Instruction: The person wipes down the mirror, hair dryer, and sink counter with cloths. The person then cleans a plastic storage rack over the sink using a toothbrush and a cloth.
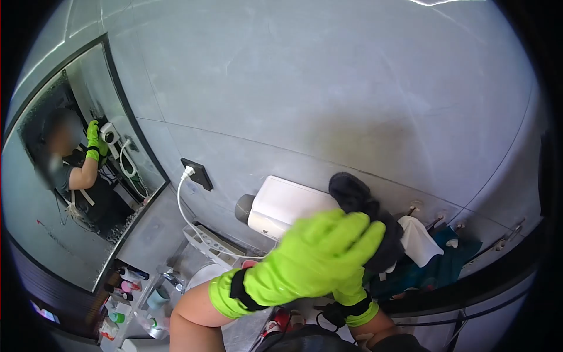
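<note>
My left hand [319, 249], in a bright green rubber glove with a black wrist strap, reaches across the middle of the view. Its slightly blurred fingers bend over a bunched black cloth [384, 243]. One end of the cloth sticks up beyond the fingers, close to the wall. My right hand [350, 287], gloved the same way, sits lower and behind the left. Its fingers are hidden. Just beyond my left hand, a white plastic appliance [293, 202] is mounted on the wall.
A white cord runs from a black wall socket [197, 173]. At left hangs a black-framed mirror [88, 158] reflecting a person in green gloves. Bottles [126, 286] stand near a faucet [173, 278]. A white cloth [419, 240] and dark green fabric [454, 264] hang at right.
</note>
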Motion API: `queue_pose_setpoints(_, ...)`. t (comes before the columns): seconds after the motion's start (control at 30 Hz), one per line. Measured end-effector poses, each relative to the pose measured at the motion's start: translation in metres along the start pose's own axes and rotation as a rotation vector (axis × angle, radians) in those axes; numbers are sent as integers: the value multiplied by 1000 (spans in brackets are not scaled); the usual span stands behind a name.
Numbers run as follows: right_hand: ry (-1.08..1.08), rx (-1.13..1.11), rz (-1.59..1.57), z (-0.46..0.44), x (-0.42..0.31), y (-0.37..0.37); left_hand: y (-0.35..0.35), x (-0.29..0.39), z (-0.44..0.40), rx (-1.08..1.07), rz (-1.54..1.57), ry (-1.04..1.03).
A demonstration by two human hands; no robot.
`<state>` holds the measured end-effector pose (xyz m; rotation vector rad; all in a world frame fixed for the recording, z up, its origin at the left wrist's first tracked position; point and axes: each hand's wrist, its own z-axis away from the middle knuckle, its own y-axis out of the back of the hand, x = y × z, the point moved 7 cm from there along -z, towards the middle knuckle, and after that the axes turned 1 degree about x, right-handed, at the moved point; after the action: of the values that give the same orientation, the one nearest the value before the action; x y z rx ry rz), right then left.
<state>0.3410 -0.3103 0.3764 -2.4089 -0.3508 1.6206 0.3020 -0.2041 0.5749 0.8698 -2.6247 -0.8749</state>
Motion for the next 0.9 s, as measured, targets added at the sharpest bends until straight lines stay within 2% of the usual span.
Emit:
queue_pose_setpoints(0.03,8,-6,6,-5,-12,-6,7,-14,2,-61,-34,57)
queue_pose_setpoints(0.07,139,-135,102,-18,-41,-20,13,-27,6,-119,-64,114)
queue_pose_setpoints(0.17,152,-4,3,-22,-62,-24,46,-63,21,-23,-212,200)
queue_pose_setpoints(0.2,220,-80,59,-25,-63,-24,53,-79,27,14,-265,246)
queue_pose_setpoints(0.27,165,-129,49,-26,-54,-23,68,-101,39,30,-370,374)
queue_pose_setpoints(0.37,89,-79,-93,-26,-56,-29,66,-91,36,8,-349,348)
queue_pose_setpoints(0.4,126,-79,-70,-27,-60,-31,63,-81,30,4,-371,331)
queue_pose_setpoints(0.43,160,-82,-49,-28,-64,-32,59,-63,20,31,-392,203)
queue_pose_setpoints(0.47,190,-91,-28,-29,-66,-34,51,-55,17,0,-304,225)
queue_pose_setpoints(0.5,115,-27,9,-21,-49,-22,38,-48,14,-11,-246,226)
queue_pose_setpoints(0.53,-111,-71,-12,-19,-50,-25,30,-37,12,2,-176,145)
queue_pose_setpoints(0.57,-154,-70,2,-18,-44,-23,9,-30,10,-78,-172,149)
queue_pose_setpoints(0.6,-138,-86,21,-17,-41,-23,-2,-21,11,-20,-97,46)
queue_pose_setpoints(0.63,-99,-98,44,-17,-40,-22,-7,-16,9,-12,-49,161)
queue_pose_setpoints(0.67,-68,-116,67,-16,-37,-23,-9,-7,9,-38,-17,119)
queue_pose_setpoints(0.83,66,-143,218,-12,-29,-21,18,-3,64,195,335,136)
queue_pose_setpoints(0.9,147,-130,316,-8,-33,-9,40,-8,87,91,343,228)
